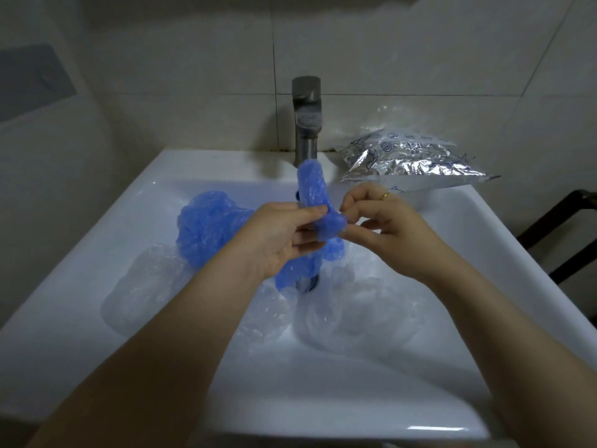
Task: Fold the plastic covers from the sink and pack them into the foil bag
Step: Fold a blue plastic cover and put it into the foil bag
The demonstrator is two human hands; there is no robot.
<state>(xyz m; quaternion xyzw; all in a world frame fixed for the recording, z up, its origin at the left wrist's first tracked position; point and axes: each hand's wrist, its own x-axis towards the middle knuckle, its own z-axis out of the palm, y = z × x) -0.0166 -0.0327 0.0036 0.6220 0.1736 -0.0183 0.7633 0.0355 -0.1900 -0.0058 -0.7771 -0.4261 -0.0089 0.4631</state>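
Observation:
Over the middle of the white sink (97,279) I hold a crumpled blue plastic cover (312,192), rolled into a long strip that stands up in front of the tap. My left hand (281,237) grips its middle with thumb and fingers. My right hand (384,224), a gold ring on one finger, pinches the strip's right side. A second blue cover (206,231) lies bunched in the basin to the left. Clear plastic covers (145,286) lie in the basin below my hands, another clear heap (365,312) to the right. The silver foil bag (410,160) lies on the sink's back right rim.
A steel tap (307,118) rises at the back centre, against a tiled wall. The drain (307,282) sits just below the held cover. A dark piece of furniture (562,234) stands past the sink's right edge.

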